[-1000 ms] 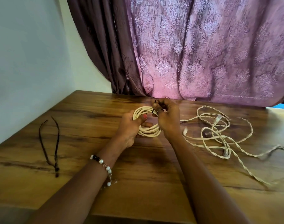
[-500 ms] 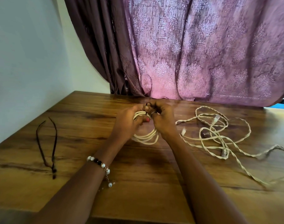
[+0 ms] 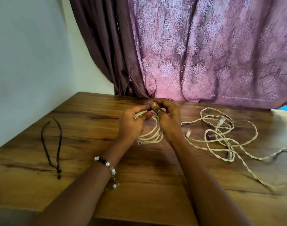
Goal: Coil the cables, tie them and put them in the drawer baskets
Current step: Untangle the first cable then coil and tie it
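A coiled cream cable [image 3: 153, 135] stands on edge on the wooden table [image 3: 147, 181], its lower loops touching the wood. My left hand [image 3: 131, 126] grips the coil's top, thumb over the strands. My right hand [image 3: 168, 119] pinches a small dark tie at the coil's top, fingertips meeting those of the left hand. The tie is mostly hidden by the fingers. To the right lies a loose tangle of cream cables [image 3: 221, 141] with clear plugs.
Two thin dark ties [image 3: 51, 144] lie on the table at the left. A purple patterned curtain [image 3: 196, 54] hangs behind the table's far edge, a pale wall to the left. No drawer or basket is in view.
Both hands have lifted the coil's top and drawn together at it; the coil has gone from lying tilted to standing more upright. The loose cables and ties have not moved.
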### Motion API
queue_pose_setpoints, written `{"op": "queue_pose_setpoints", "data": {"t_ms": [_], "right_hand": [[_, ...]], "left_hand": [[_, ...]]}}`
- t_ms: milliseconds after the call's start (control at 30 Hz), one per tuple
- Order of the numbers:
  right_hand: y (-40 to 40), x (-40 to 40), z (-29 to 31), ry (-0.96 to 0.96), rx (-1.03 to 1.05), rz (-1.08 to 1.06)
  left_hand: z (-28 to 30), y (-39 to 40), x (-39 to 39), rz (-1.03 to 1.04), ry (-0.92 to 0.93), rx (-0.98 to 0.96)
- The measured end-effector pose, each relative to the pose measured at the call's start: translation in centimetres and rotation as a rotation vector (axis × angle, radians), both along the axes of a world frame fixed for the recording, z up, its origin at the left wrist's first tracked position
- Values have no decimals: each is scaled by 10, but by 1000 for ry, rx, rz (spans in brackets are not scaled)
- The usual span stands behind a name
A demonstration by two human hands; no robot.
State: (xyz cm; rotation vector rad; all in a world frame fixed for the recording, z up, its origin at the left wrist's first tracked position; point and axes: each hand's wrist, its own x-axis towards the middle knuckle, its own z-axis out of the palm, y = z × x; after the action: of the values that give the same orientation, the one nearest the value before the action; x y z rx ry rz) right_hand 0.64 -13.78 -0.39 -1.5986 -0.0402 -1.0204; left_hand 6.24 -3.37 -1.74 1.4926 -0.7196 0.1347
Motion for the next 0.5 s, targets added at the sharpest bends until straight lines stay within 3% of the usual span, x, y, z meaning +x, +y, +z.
{"op": "queue_pose_setpoints", "data": {"t_ms": [233, 333, 500], "right_hand": [[-2, -6, 11, 43, 56, 41], [-2, -12, 20, 58, 80, 16], [6, -11, 24, 21, 435, 37]], "left_hand": [[-1, 0, -4, 135, -338, 163], [-4, -5, -5, 174, -569, 224], [-7, -9, -3, 146, -598, 252]]}}
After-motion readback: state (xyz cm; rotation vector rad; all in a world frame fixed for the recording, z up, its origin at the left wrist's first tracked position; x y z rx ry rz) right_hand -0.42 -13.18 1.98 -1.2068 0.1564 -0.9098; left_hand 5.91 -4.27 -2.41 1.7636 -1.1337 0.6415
